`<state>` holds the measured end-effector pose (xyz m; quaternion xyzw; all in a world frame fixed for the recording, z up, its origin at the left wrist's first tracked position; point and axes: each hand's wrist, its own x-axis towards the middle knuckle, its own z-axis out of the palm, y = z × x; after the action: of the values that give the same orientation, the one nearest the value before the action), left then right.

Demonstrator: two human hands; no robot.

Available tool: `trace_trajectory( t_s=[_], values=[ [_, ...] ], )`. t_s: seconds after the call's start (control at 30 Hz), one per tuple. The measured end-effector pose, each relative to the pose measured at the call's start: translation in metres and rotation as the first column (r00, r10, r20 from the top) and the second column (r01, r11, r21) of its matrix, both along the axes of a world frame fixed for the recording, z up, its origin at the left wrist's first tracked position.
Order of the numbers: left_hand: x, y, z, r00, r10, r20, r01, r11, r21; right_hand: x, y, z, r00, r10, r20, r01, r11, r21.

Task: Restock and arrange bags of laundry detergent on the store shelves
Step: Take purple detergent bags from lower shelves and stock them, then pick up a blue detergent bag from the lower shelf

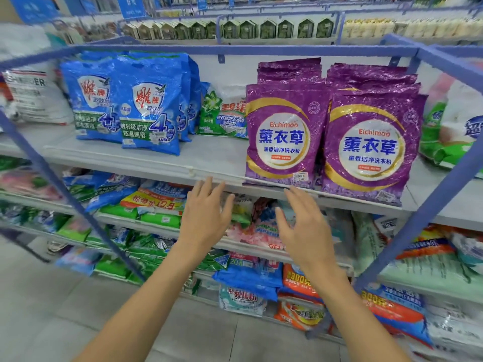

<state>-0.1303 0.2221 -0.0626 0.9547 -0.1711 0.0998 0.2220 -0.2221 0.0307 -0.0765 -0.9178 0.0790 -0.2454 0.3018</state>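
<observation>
Head view. Looks forward and down at a grey shelf (136, 155) set in a blue metal frame (261, 49).

On the shelf, from the left:
- a white bag (34, 97), leaning, partly behind a frame post
- blue detergent bags (149, 105), two upright at the front and side by side, with more of the same behind
- a green-and-white bag (224, 111), set further back and tilted
- left purple bag (283, 137) and right purple bag (368, 145), both upright at the shelf's front edge, just beside each other, with more purple bags lined up behind each
- a green bag (444, 137) at the far right, lying slanted

Left hand (206, 212): raised in front of the shelf edge and just below it, fingers straight and slightly spread, holding nothing.

Right hand (305, 226): raised alongside and well apart from the left, palm turned inward, fingers nearly straight, holding nothing. Fingertips end close under the left purple bag's bottom edge; cannot tell whether touching.

Below, behind both hands: lower shelves (261, 250) heaped with mixed bags in green, blue, orange and pink, lying flat or slumped.
</observation>
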Motion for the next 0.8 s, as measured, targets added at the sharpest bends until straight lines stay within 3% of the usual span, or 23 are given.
trace_trajectory(
  t_s=[0.37, 0.8],
  values=[
    [-0.041, 0.188, -0.012, 0.978, 0.204, -0.045, -0.204, 0.979, 0.001, 0.011, 0.144, -0.005, 0.958, 0.186, -0.217, -0.205, 0.976, -0.068],
    [-0.063, 0.379, -0.026, 0.937, 0.341, -0.073, -0.346, 0.936, -0.07, 0.028, 0.323, -0.003, 0.902, 0.31, -0.302, -0.331, 0.943, -0.021]
  ],
)
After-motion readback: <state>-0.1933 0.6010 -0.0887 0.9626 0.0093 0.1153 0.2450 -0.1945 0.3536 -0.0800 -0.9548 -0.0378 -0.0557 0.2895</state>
